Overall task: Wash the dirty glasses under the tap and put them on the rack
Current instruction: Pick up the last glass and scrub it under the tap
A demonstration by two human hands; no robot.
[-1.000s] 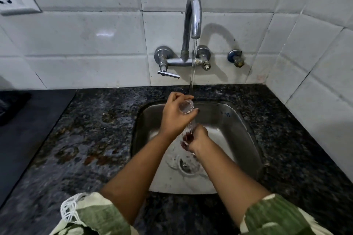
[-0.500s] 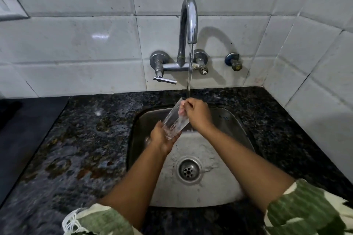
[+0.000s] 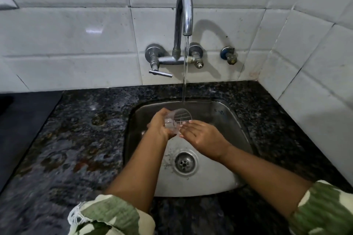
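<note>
A clear ribbed glass (image 3: 177,120) lies tilted over the steel sink (image 3: 236,135), its mouth facing up and to the right under the thin stream from the chrome tap (image 3: 184,11). My left hand (image 3: 159,127) is wrapped around the glass's base and side. Just to the right of the glass, my right hand (image 3: 202,136) has its fingers spread and its fingertips touch the wall near the rim. No rack and no other glasses are in view.
Dark speckled wet countertop (image 3: 76,139) surrounds the sink. White tiled walls close off the back and the right side. The tap lever (image 3: 161,73) sticks out below the spout and a small valve (image 3: 229,55) sits to its right. The drain (image 3: 184,162) is uncovered.
The glass has turned so its mouth now faces up under the stream. My right hand left the rim and dropped to the glass's right side, fingers spread. My left hand kept its grip.
</note>
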